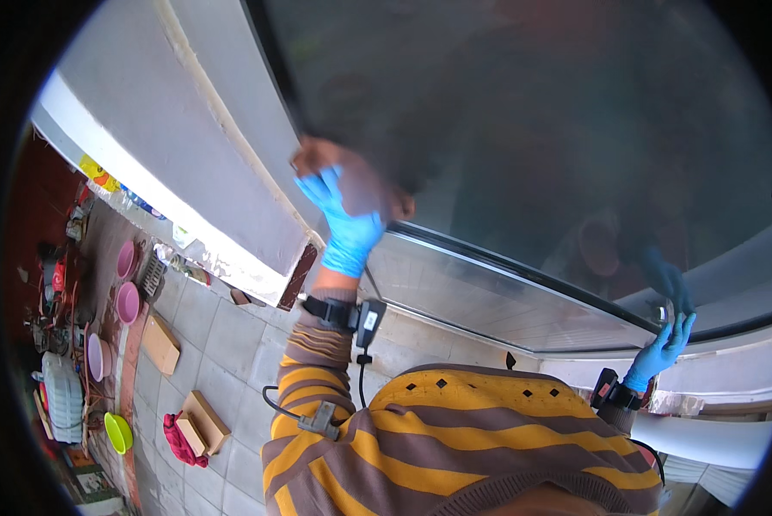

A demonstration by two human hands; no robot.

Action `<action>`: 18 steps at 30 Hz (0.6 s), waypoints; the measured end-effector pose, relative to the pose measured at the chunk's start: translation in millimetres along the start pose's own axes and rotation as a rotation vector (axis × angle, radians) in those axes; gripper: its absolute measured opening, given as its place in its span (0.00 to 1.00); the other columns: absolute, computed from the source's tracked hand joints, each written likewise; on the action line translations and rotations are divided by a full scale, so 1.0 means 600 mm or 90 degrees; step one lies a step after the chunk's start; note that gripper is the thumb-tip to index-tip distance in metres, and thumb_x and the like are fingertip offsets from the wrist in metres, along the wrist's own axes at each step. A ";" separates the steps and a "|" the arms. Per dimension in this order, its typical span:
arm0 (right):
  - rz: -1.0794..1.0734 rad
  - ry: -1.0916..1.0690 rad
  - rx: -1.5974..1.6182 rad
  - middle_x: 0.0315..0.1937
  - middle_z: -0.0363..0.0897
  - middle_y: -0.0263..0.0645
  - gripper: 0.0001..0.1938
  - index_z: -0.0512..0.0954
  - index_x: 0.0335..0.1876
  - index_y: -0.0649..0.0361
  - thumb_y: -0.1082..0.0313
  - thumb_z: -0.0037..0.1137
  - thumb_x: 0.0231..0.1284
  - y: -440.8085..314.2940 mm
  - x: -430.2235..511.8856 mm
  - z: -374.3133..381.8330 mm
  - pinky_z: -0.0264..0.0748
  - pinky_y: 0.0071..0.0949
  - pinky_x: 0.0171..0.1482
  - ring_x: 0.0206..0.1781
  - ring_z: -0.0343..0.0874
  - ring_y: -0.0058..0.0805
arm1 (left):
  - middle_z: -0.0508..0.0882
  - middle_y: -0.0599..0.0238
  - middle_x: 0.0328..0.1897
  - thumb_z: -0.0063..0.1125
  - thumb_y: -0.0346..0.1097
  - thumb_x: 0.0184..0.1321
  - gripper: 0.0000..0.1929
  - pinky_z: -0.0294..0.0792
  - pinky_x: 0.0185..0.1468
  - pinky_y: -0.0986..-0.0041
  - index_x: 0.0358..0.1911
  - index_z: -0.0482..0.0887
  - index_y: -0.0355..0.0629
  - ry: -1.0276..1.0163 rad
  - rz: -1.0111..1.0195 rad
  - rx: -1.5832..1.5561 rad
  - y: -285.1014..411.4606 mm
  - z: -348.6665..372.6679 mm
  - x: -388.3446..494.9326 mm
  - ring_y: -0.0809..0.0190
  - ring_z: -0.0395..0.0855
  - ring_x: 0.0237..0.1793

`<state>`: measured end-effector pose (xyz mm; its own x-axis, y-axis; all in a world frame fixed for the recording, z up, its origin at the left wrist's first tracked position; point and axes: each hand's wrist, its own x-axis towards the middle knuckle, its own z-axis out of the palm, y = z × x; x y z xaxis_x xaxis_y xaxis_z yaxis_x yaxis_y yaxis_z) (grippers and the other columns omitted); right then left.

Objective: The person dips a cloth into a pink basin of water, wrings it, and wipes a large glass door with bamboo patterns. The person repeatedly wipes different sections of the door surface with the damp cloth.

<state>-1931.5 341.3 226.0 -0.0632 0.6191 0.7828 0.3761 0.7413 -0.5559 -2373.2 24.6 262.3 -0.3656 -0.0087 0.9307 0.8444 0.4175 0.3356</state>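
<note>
My left hand (pixel 353 235), in a blue glove, presses a brown cloth (pixel 395 193) against the lower left corner of a dark glass pane (pixel 528 129). The cloth looks blurred, and it covers part of my fingers. Away to the right, my gloved right hand (pixel 660 355) rests with its fingers spread at the black frame (pixel 521 267) along the pane's lower edge. The fingertips reach the glass, where a faint reflection of the glove shows. Nothing is visible in that hand.
A white wall (pixel 186 129) flanks the pane on the left. On the tiled floor (pixel 205 329) lie cardboard boxes (pixel 208 422) and a red cloth (pixel 178 442). Pink basins (pixel 128 303), a lime-green basin (pixel 118 433) and a clear plastic bin (pixel 62 396) stand at far left.
</note>
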 end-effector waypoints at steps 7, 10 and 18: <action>0.032 0.017 0.017 0.71 0.60 0.45 0.15 0.75 0.58 0.65 0.70 0.46 0.70 0.001 -0.003 0.002 0.60 0.35 0.69 0.70 0.63 0.38 | 0.71 0.53 0.50 0.58 0.45 0.59 0.32 0.65 0.62 0.63 0.64 0.62 0.42 0.115 0.141 -0.035 0.078 0.016 0.211 0.53 0.74 0.55; 0.045 0.021 0.024 0.71 0.61 0.45 0.16 0.75 0.59 0.64 0.70 0.47 0.70 0.000 -0.004 0.005 0.60 0.35 0.69 0.71 0.62 0.37 | 0.70 0.51 0.53 0.59 0.45 0.57 0.33 0.64 0.63 0.61 0.64 0.62 0.40 0.050 0.162 -0.047 0.096 0.029 0.209 0.53 0.73 0.58; -0.031 0.019 -0.004 0.71 0.60 0.47 0.15 0.75 0.59 0.63 0.70 0.46 0.71 0.005 -0.006 0.010 0.63 0.37 0.68 0.70 0.63 0.40 | 0.75 0.66 0.54 0.63 0.50 0.46 0.20 0.61 0.54 0.46 0.46 0.82 0.61 -0.263 0.355 -0.032 0.234 0.078 -0.132 0.47 0.68 0.57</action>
<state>-1935.6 342.6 219.8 -0.0539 0.5742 0.8169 0.3792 0.7686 -0.5152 -2243.9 126.6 228.8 0.0172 0.5450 0.8383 0.9628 0.2170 -0.1609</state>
